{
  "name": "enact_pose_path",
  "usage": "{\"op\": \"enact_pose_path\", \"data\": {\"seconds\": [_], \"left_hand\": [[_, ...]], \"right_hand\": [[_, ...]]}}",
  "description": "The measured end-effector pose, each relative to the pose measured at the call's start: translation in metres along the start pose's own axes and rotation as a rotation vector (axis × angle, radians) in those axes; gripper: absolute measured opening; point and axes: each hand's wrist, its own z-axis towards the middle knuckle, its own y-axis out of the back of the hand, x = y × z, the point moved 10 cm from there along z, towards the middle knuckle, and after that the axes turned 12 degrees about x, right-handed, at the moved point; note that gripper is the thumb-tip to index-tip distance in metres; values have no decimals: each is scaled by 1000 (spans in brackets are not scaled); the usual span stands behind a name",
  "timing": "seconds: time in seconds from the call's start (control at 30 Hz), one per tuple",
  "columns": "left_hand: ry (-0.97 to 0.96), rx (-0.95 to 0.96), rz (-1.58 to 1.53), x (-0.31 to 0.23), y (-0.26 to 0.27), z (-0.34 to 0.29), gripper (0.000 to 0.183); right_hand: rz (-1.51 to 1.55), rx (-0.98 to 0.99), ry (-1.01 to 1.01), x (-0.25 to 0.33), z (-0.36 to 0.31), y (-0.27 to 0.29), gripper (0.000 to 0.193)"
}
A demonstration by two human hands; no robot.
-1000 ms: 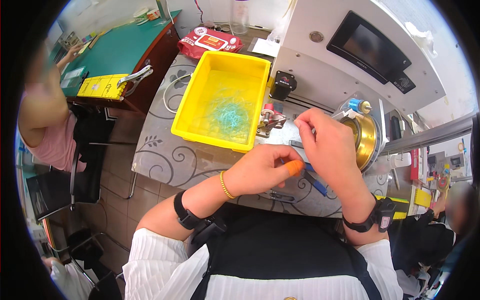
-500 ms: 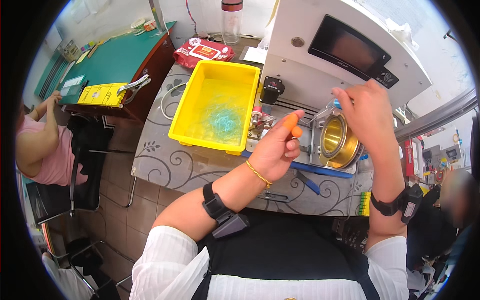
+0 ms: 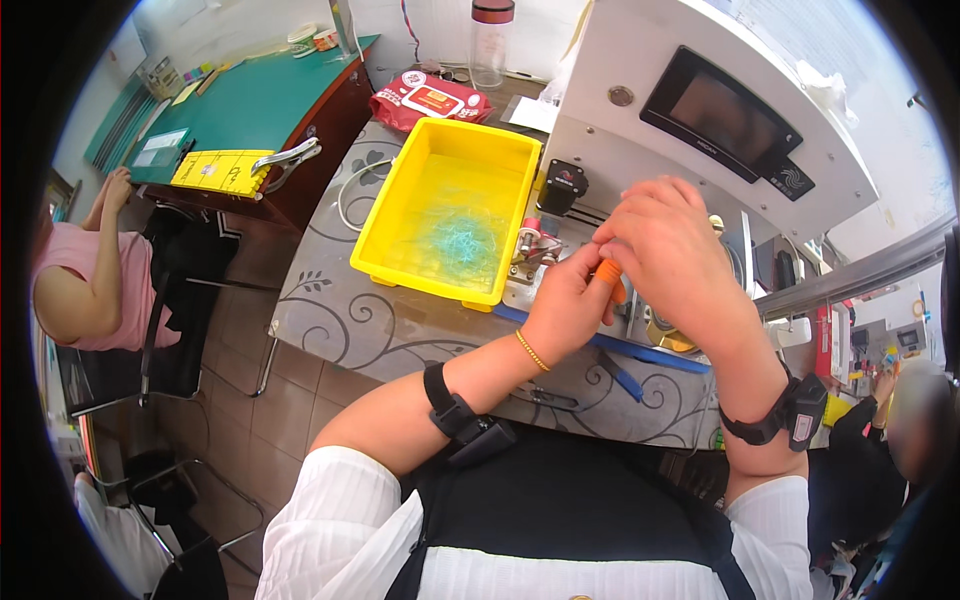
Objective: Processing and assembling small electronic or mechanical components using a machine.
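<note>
White machine (image 3: pixel 600 150) stands beside a yellow bin (image 3: pixel 450 170), right hand (image 3: pixel 668 248) meeting left hand (image 3: pixel 570 308) nearby, fingertips bunched close, whether pinching anything I cannot tell, turquoise strands (image 3: pixel 462 240) inside the bin, orange cover (image 3: pixel 608 271) on a left finger best kept steady.

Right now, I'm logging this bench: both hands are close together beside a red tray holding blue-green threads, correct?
Not red: in the head view, the left hand and right hand are close together beside a yellow tray holding blue-green threads.

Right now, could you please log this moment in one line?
left hand: orange finger cover, close to right hand; grip: unclear; yellow tray: left of hands, holds blue strands; machine: beyond hands
</note>
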Motion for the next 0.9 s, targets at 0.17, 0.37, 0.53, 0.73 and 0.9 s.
{"op": "enact_pose_path", "data": {"seconds": [0.17, 0.37, 0.53, 0.73, 0.9], "left_hand": [[-12, 31, 109, -7, 1, -1, 20], [89, 175, -59, -2, 0, -18, 30], [215, 337, -324, 0, -15, -23, 31], [290, 359, -703, 18, -21, -27, 21], [201, 73, -523, 23, 1, -19, 15]], "right_hand": [[4, 47, -97, -3, -2, 1, 7], [-9, -152, -149, 8, -37, 31, 10], [-37, -183, -186, 20, -60, 28, 13], [-43, -130, -200, 24, -60, 19, 24], [-68, -124, -263, 15, -53, 25, 30]]}}
